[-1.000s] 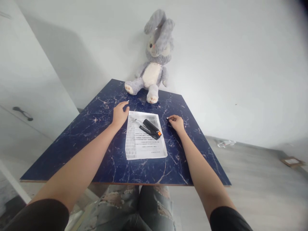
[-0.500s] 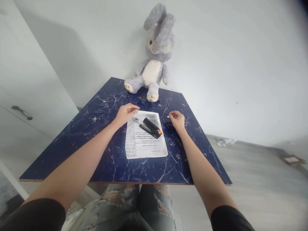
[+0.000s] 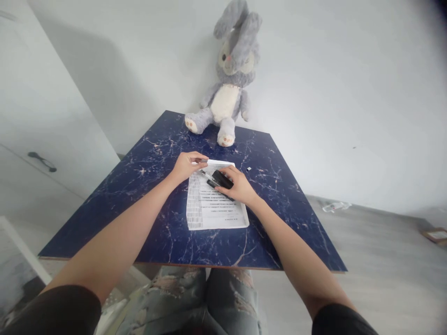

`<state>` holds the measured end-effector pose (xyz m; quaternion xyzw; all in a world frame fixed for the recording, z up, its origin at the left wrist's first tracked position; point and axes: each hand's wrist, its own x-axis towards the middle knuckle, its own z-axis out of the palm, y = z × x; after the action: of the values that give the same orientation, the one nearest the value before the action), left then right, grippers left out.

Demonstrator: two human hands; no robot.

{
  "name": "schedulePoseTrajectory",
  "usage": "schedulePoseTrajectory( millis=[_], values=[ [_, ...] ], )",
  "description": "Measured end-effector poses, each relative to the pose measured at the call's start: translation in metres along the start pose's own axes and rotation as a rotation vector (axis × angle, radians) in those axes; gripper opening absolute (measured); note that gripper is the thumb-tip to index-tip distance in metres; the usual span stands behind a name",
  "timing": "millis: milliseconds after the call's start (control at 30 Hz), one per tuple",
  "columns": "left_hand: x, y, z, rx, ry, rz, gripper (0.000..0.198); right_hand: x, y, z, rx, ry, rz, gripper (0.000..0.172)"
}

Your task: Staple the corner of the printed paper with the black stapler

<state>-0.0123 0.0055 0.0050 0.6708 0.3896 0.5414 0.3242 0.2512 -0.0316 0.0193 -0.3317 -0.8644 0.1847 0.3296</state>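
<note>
On a printed sheet of paper (image 3: 218,216) lies a black stapler (image 3: 221,179), its top swung open from its metal staple channel. My right hand (image 3: 239,186) is closed around the stapler's body and covers its right end. At the sheet's top left corner, my left hand (image 3: 190,166) pinches a small greyish piece that looks like a strip of staples; the fingers hide most of it. A small silvery piece (image 3: 248,169), probably staples too, rests on the table right of the sheet.
The dark blue marbled table (image 3: 157,158) has its far edge by the wall. A grey plush rabbit (image 3: 226,102) sits at the back, leaning on the wall. White cabinet doors (image 3: 42,116) stand at the left. A clear plastic wrapper (image 3: 335,206) lies on the floor at right.
My right hand has let go of the small silvery piece on the table, moved left and taken hold of the stapler. My left hand stays near the paper's top corner, still pinching.
</note>
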Motion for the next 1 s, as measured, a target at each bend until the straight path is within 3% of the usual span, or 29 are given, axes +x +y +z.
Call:
schedulePoseTrajectory(
  millis=[200, 400, 567, 667, 833, 1000],
  values=[
    [0.001, -0.001, -0.001, 0.060, -0.006, 0.049, 0.034, 0.000, 0.001, 0.006, -0.050, -0.008, 0.014, 0.034],
    [0.002, -0.004, 0.002, 0.029, -0.065, 0.061, 0.034, 0.000, 0.001, 0.005, -0.038, -0.008, 0.032, 0.033],
    [0.003, -0.005, 0.002, 0.126, -0.123, 0.050, 0.022, 0.000, 0.001, 0.005, -0.033, -0.020, 0.046, 0.032],
    [0.004, -0.005, 0.004, 0.187, -0.198, 0.076, 0.018, 0.000, 0.000, 0.005, -0.036, -0.026, 0.046, 0.030],
    [0.004, -0.007, 0.007, 0.234, -0.428, 0.170, 0.017, 0.000, 0.000, 0.005, -0.033, -0.034, 0.025, 0.028],
    [0.003, -0.010, 0.009, 0.306, -0.475, 0.226, 0.019, 0.000, 0.001, 0.006, -0.034, -0.037, 0.030, 0.027]
  ],
)
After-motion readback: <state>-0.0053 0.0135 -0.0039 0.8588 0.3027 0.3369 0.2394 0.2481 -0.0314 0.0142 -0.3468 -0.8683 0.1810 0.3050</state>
